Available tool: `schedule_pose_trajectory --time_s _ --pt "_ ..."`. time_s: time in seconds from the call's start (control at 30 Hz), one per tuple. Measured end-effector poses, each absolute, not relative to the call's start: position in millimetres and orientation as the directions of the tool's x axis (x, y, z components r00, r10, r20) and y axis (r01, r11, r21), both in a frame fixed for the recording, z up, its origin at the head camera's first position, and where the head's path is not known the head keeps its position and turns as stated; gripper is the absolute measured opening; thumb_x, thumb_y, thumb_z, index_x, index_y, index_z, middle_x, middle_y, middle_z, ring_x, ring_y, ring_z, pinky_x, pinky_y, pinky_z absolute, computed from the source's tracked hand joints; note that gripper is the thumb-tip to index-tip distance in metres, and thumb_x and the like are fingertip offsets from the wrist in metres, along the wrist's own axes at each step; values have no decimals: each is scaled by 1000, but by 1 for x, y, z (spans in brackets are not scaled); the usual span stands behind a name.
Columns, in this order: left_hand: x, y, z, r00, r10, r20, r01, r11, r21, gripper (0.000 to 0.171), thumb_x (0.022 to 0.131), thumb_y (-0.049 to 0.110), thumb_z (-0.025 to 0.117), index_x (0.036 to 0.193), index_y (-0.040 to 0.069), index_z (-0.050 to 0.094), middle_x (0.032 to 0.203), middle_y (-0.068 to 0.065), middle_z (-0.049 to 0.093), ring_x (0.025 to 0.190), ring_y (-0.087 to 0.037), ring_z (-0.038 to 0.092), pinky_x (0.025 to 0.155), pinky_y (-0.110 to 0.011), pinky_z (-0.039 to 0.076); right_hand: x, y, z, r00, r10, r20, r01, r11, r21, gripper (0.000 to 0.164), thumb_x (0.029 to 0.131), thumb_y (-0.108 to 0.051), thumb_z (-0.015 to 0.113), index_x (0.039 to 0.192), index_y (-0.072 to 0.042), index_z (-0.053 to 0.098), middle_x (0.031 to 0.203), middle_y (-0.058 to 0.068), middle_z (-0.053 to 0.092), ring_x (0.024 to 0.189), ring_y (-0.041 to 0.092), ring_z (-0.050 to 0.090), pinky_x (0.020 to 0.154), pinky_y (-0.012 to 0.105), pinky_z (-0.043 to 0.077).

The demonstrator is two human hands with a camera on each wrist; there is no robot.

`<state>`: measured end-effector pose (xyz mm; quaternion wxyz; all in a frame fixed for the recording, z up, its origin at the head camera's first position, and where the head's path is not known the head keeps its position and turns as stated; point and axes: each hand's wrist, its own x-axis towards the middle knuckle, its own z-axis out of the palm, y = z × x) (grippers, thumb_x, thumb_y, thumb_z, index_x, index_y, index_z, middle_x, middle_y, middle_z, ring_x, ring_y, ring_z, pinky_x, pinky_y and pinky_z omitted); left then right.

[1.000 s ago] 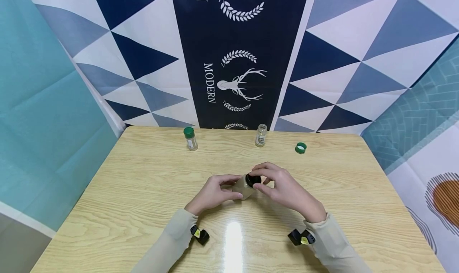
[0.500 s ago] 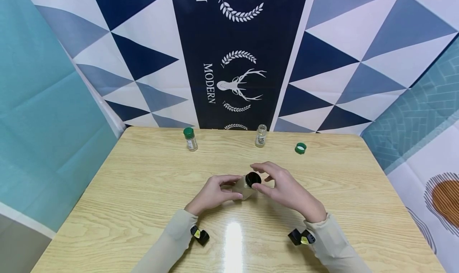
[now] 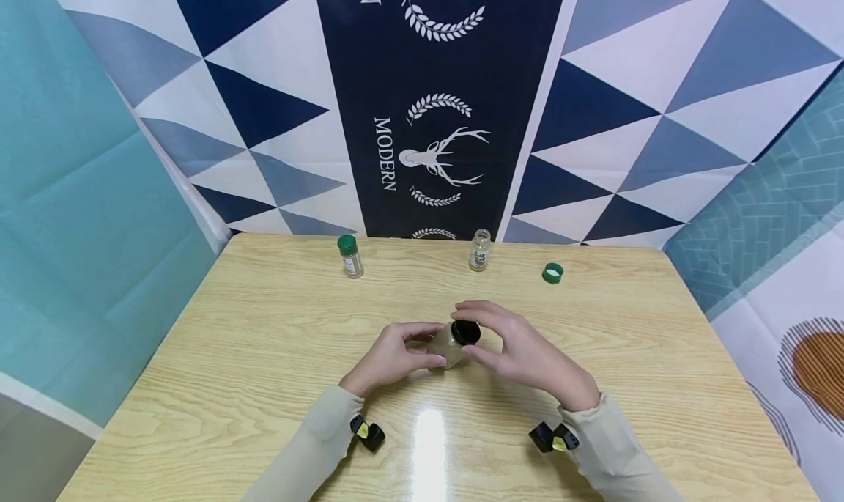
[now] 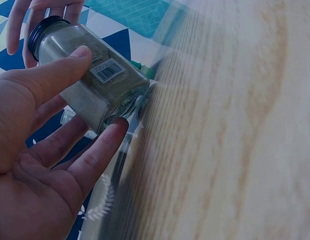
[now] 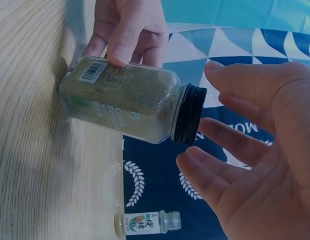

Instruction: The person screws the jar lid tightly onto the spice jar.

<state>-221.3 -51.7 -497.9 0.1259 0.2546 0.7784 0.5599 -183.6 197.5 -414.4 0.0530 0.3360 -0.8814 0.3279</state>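
A squared glass jar of brownish powder (image 5: 120, 102), lettered like cumin powder, leans toward the right over the table. Its black screw lid (image 5: 189, 114) is on. My left hand (image 3: 390, 357) grips the jar body, thumb on the barcode side and fingers beneath in the left wrist view. Around the lid, my right hand (image 3: 521, 347) holds its thumb and fingers spread; in the right wrist view they appear slightly apart from the lid. The jar's base seems to meet the wooden table (image 3: 277, 326), though the exact contact is hard to see.
A green-capped spice bottle (image 3: 350, 256) stands at the back left. Toward the back centre is an uncapped small glass bottle (image 3: 480, 251), and a loose green cap (image 3: 552, 272) lies to its right. A patterned cloth (image 3: 435, 106) hangs behind the table.
One second ago my right fingers were on the lid; they then spread off it. Now they have shifted left around the lid again. My left hand and the jar stay put.
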Motion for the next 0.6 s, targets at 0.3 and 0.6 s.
schedule_pose_trajectory --time_s 0.3,0.6 --pt "-221 -52 -497 -836 544 77 241 236 941 52 88 23 85 136 17 68 136 0 68 124 -19 64 99 -28 57 -184 197 -416 -751 -584 308 -644 543 -540 32 94 -11 75 126 -13 73 142 10 63 129 29 62 102 51 55" --pt "-220 -52 -496 -839 541 65 229 241 943 53 88 23 84 137 16 67 137 -1 68 125 -19 63 99 -27 57 -184 198 -416 -750 -585 309 -648 555 -521 35 91 3 71 120 -14 75 140 6 65 129 28 61 100 48 56"
